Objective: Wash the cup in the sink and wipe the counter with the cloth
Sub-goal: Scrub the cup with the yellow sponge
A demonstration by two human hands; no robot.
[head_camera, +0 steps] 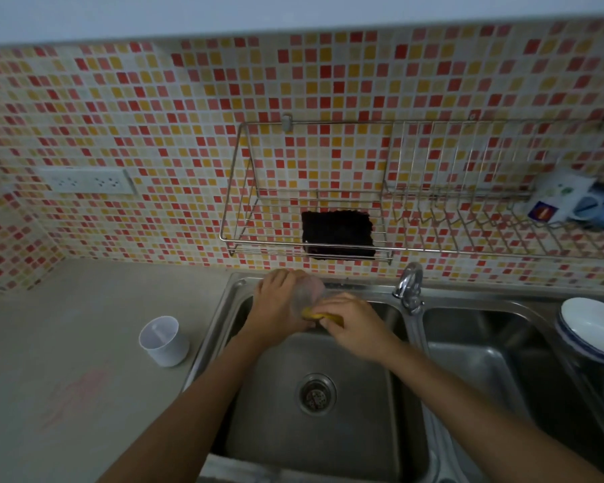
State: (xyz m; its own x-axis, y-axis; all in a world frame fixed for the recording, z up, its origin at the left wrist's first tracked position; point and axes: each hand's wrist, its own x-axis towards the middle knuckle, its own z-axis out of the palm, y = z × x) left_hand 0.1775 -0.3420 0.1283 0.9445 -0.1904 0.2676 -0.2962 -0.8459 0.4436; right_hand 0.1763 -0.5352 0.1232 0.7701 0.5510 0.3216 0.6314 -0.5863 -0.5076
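Over the far edge of the left sink (328, 430) basin, the left hand (276, 308) is wrapped around a clear cup (307, 291) — tipped on its side. The right hand (353, 322) pinches a yellow sponge (319, 315) against the cup's rim. A white cup (163, 341) stands on the counter (67, 343) to the left — a dark cloth (337, 233) lies in the wall rack (328, 190).

My arms are bare from the bottom edge of the view up to my hands, with no sleeves, watch or bands on either wrist. Above the sink (328, 430), my left hand (276, 308) and right hand (354, 324) wear no gloves, and I can make out no rings on the fingers.
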